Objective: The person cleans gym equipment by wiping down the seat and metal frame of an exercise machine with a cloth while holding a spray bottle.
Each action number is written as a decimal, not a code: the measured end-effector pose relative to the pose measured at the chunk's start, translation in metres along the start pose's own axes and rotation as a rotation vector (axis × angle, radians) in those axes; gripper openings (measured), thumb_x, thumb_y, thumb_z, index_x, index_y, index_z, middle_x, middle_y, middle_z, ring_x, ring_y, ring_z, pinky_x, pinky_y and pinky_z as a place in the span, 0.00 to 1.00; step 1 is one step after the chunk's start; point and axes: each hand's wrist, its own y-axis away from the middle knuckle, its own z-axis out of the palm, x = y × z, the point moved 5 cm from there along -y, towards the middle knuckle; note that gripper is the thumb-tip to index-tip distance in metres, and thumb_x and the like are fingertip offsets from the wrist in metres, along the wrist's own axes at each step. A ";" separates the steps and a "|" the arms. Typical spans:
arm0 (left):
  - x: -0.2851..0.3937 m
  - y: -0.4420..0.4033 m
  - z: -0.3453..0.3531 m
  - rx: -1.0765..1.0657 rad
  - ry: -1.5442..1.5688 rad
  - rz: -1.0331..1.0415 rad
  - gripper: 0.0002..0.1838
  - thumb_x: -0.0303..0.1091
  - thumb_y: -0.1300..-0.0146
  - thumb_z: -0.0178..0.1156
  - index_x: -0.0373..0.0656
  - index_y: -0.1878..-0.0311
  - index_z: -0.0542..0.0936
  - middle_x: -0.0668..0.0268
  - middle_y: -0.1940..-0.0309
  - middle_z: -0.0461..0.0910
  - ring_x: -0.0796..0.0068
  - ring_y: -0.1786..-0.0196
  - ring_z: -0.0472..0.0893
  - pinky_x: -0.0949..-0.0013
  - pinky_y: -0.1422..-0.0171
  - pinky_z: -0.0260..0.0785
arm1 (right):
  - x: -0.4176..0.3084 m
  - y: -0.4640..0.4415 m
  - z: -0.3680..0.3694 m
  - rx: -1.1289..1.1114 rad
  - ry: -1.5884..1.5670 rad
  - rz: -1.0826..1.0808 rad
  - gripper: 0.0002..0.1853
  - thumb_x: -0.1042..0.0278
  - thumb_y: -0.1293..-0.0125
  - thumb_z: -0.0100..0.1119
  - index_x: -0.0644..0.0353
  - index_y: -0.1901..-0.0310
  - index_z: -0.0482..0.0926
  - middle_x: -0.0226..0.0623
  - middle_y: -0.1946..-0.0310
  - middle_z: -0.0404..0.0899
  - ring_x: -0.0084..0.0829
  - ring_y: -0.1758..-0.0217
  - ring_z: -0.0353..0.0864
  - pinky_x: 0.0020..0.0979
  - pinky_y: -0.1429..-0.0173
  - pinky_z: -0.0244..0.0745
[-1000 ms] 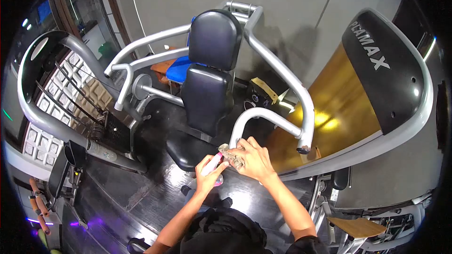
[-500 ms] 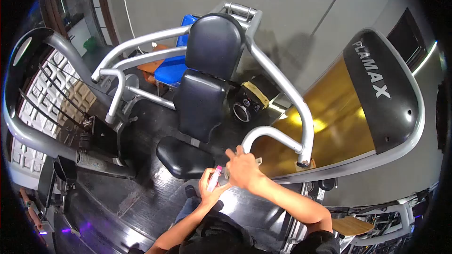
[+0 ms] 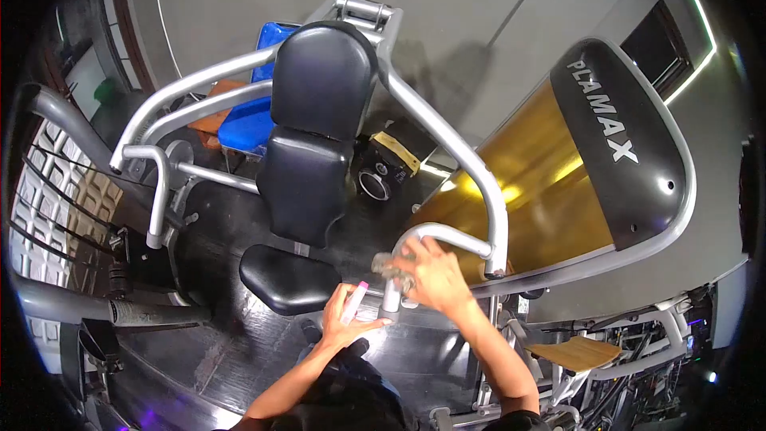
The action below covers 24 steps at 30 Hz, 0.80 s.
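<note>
My left hand (image 3: 338, 326) is closed around a small white bottle with a pink cap (image 3: 353, 304), held beside the lower end of the machine's silver handle (image 3: 392, 300). The thumb stretches out toward that handle end; whether it touches, I cannot tell. On the curved upper part of the same handle lies my right hand (image 3: 437, 278), fingers bent over a crumpled greyish cloth (image 3: 392, 266) that is smeared by motion. The cloth is against the tube. To the left is the machine's black seat (image 3: 290, 279), below its black backrest (image 3: 323, 80).
The gold and black weight housing (image 3: 531, 183) marked PLAMAX stands to the right. Behind the machine are a blue chair (image 3: 246, 125) and a black speaker (image 3: 381, 172). A second silver handle (image 3: 159, 191) hangs on the left. A wooden board (image 3: 576, 353) is at lower right.
My right hand has shifted slightly right along the handle with the cloth. The view has turned, so the machine sits further left. The bottle stays in my left hand.
</note>
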 end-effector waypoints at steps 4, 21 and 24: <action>0.010 -0.008 -0.006 -0.059 -0.047 0.018 0.42 0.51 0.69 0.88 0.43 0.53 0.73 0.67 0.63 0.77 0.76 0.65 0.77 0.68 0.60 0.73 | -0.017 0.033 0.038 -0.050 -0.062 -0.119 0.19 0.56 0.45 0.70 0.36 0.50 0.85 0.24 0.51 0.74 0.34 0.47 0.73 0.37 0.65 0.84; 0.006 0.005 -0.011 0.016 -0.075 -0.032 0.44 0.49 0.73 0.90 0.42 0.53 0.74 0.73 0.64 0.73 0.85 0.65 0.72 0.76 0.63 0.67 | 0.032 0.044 0.123 0.725 -1.102 0.332 0.13 0.78 0.42 0.68 0.62 0.55 0.80 0.41 0.57 0.81 0.34 0.53 0.81 0.32 0.49 0.75; 0.005 0.014 -0.009 0.058 0.023 -0.176 0.43 0.50 0.72 0.89 0.42 0.54 0.76 0.72 0.67 0.73 0.80 0.67 0.73 0.72 0.62 0.68 | 0.023 0.066 0.147 0.563 -1.439 0.417 0.11 0.72 0.33 0.66 0.63 0.55 0.74 0.35 0.63 0.80 0.20 0.59 0.78 0.27 0.53 0.74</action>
